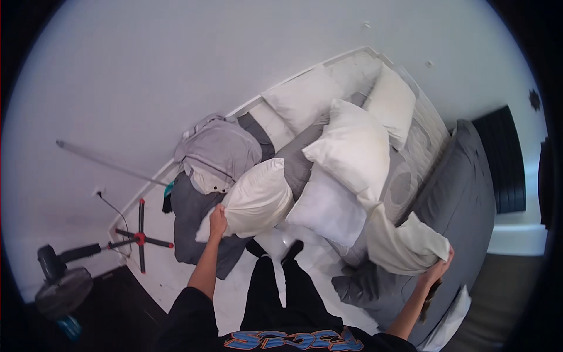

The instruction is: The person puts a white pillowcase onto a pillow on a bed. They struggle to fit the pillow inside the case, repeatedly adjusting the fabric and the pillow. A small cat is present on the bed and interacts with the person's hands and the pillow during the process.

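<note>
My left hand (218,222) is closed on the lower left edge of a plump white pillow (258,196), which lies tilted over grey bedding. To the right, my right hand (437,268) grips the outer end of a limp cream cloth (404,242), perhaps a pillowcase. That cloth stretches up towards a large white pillow (355,146) in the middle; whether they are joined I cannot tell. Just below the large pillow rests a smaller white cushion (328,208). Both sets of fingertips are partly hidden by the fabric.
More white pillows (302,97) lie towards the far corner. A light grey bundle of cloth (220,146) is heaped at left. A grey-covered mattress or cushion (454,211) leans at right. On the left are a fan (64,287), a red-and-black crossed stand (139,238) and a pole (111,163).
</note>
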`<control>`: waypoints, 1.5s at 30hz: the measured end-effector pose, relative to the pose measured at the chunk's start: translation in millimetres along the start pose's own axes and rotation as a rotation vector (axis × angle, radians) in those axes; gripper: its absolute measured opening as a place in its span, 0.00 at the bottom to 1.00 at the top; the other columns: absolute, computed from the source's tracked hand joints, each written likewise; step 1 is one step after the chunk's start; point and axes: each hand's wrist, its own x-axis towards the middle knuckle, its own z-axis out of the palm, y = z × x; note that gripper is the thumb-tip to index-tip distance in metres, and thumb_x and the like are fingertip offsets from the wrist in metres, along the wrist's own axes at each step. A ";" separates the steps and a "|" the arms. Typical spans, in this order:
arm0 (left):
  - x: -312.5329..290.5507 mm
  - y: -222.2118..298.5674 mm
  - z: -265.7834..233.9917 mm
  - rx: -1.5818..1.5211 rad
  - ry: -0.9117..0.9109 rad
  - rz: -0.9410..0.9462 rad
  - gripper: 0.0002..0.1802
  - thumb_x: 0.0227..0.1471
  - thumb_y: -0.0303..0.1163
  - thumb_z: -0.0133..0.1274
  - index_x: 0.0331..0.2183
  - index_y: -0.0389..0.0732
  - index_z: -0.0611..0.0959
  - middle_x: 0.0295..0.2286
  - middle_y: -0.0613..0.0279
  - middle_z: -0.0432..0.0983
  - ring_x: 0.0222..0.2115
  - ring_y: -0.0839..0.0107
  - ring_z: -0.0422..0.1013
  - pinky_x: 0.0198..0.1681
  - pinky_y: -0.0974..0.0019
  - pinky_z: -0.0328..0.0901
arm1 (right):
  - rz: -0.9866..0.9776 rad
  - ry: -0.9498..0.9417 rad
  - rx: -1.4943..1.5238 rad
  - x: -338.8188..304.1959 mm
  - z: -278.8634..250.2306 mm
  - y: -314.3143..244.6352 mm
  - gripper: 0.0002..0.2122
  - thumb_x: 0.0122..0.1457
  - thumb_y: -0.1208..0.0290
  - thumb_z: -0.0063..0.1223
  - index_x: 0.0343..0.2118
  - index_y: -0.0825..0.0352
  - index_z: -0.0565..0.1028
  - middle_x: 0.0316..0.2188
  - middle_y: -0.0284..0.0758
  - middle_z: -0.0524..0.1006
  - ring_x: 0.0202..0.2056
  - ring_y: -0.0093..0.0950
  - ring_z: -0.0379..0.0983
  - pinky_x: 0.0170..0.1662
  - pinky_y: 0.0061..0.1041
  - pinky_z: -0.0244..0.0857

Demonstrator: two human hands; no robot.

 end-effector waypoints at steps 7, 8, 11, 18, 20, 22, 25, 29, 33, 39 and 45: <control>-75.4 174.5 -34.5 -0.288 -0.245 0.241 0.15 0.60 0.35 0.38 0.28 0.33 0.70 0.21 0.51 0.66 0.23 0.61 0.64 0.31 0.63 0.60 | 0.215 -0.318 -0.625 -64.7 -117.1 -13.4 0.19 0.50 0.79 0.48 0.48 0.65 0.70 0.34 0.33 0.74 0.34 0.25 0.69 0.41 0.20 0.61; -82.8 192.9 -39.6 -0.461 -0.320 0.110 0.14 0.60 0.35 0.40 0.27 0.35 0.70 0.20 0.65 0.64 0.23 0.76 0.60 0.28 0.70 0.58 | 0.244 -0.310 -0.702 -73.1 -139.7 -11.8 0.19 0.49 0.77 0.49 0.48 0.65 0.70 0.35 0.36 0.74 0.35 0.29 0.70 0.42 0.23 0.62; -107.2 285.2 -75.1 -0.495 -0.463 0.186 0.14 0.52 0.34 0.54 0.22 0.38 0.69 0.19 0.75 0.62 0.23 0.85 0.56 0.26 0.78 0.53 | 0.414 -0.367 -0.849 -102.9 -205.9 3.5 0.20 0.49 0.73 0.52 0.48 0.64 0.69 0.40 0.43 0.75 0.42 0.39 0.71 0.46 0.29 0.63; -177.4 407.2 -64.5 -0.277 -0.421 0.458 0.12 0.45 0.30 0.57 0.22 0.36 0.71 0.17 0.62 0.69 0.22 0.76 0.63 0.28 0.69 0.60 | 0.651 -0.571 -0.680 -175.5 -341.4 68.8 0.24 0.48 0.68 0.56 0.52 0.60 0.68 0.49 0.42 0.71 0.51 0.39 0.67 0.53 0.31 0.60; -158.4 414.0 -54.1 -0.003 -0.320 0.614 0.11 0.44 0.29 0.56 0.24 0.34 0.72 0.19 0.52 0.71 0.22 0.66 0.66 0.30 0.64 0.62 | 0.689 -0.513 -0.662 -190.2 -370.2 77.0 0.24 0.49 0.69 0.56 0.52 0.61 0.67 0.48 0.42 0.72 0.51 0.39 0.67 0.53 0.30 0.60; -145.8 426.6 -54.7 0.124 -0.172 0.700 0.12 0.43 0.30 0.57 0.28 0.34 0.73 0.22 0.45 0.72 0.24 0.53 0.69 0.31 0.60 0.63 | 0.657 -0.421 -0.625 -210.2 -402.8 90.0 0.24 0.49 0.70 0.56 0.52 0.62 0.68 0.47 0.42 0.72 0.50 0.38 0.68 0.52 0.30 0.61; -102.8 398.8 -70.3 0.349 -0.072 0.619 0.13 0.43 0.32 0.58 0.30 0.36 0.74 0.27 0.44 0.75 0.30 0.46 0.70 0.33 0.55 0.63 | 0.703 -0.270 -0.581 -223.4 -437.3 81.5 0.24 0.48 0.71 0.56 0.51 0.62 0.68 0.46 0.43 0.73 0.49 0.37 0.69 0.51 0.30 0.61; -74.3 366.6 -90.5 0.479 0.161 0.409 0.13 0.42 0.33 0.58 0.31 0.38 0.75 0.30 0.46 0.75 0.33 0.47 0.71 0.34 0.52 0.64 | 0.679 -0.150 -0.566 -244.5 -463.8 91.0 0.20 0.50 0.73 0.53 0.48 0.65 0.71 0.42 0.43 0.76 0.45 0.35 0.71 0.49 0.28 0.62; -32.0 284.0 -36.6 0.601 0.126 0.312 0.13 0.40 0.33 0.56 0.32 0.40 0.77 0.30 0.46 0.76 0.34 0.47 0.72 0.35 0.51 0.65 | 0.600 -0.138 -0.463 -218.3 -439.3 86.0 0.15 0.51 0.75 0.49 0.43 0.68 0.73 0.38 0.42 0.77 0.43 0.32 0.73 0.48 0.26 0.62; -47.2 295.2 145.2 -0.031 -0.596 -0.065 0.09 0.47 0.35 0.54 0.33 0.45 0.78 0.24 0.62 0.76 0.15 0.72 0.72 0.13 0.70 0.65 | 0.454 -0.053 -0.416 -134.9 -368.1 48.0 0.14 0.54 0.77 0.45 0.44 0.71 0.73 0.38 0.40 0.77 0.43 0.27 0.71 0.49 0.24 0.60; -41.9 321.0 278.4 -0.313 -0.885 -0.505 0.29 0.48 0.41 0.58 0.48 0.44 0.66 0.41 0.53 0.70 0.33 0.62 0.73 0.30 0.58 0.70 | 0.409 0.239 -0.142 -62.8 -304.7 24.5 0.13 0.58 0.76 0.43 0.45 0.72 0.72 0.43 0.36 0.75 0.46 0.25 0.68 0.51 0.22 0.58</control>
